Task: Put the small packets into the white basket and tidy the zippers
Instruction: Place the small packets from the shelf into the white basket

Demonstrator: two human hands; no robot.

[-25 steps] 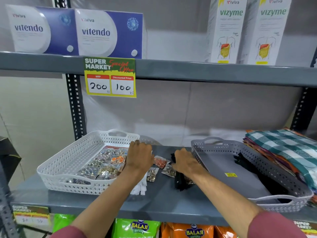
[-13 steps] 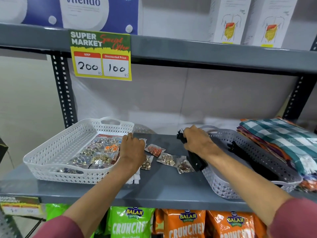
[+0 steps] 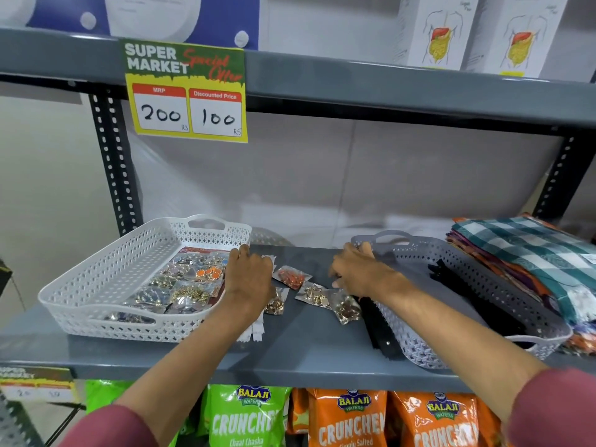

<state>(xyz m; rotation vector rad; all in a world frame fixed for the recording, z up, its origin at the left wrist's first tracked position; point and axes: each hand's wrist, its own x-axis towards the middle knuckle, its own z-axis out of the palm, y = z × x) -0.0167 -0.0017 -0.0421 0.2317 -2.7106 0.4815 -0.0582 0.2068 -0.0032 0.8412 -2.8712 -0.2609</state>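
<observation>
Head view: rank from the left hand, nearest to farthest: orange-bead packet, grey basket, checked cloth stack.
1. Orange-bead packet: on the shelf just right of the left hand, nearly touching it.
2. Grey basket: further right, past the loose packets, beside the right hand.
3. Checked cloth stack: far right, beyond the grey basket.

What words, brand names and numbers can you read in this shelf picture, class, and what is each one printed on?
"SUPER MARKET", "Special Offer", "MRP 200", "Discounted Price 100": yellow price sign on the upper shelf edge.
"BALAJI WAFERS", "CRUNCHE…", "Chaat Chaska": green snack bag.
"BALAJI WAFERS", "CRUNCHE…", "Simply Salted": orange snack bag.
Too blurred to read: lower price tag, white boxes, yellow sticker in the white basket.
</observation>
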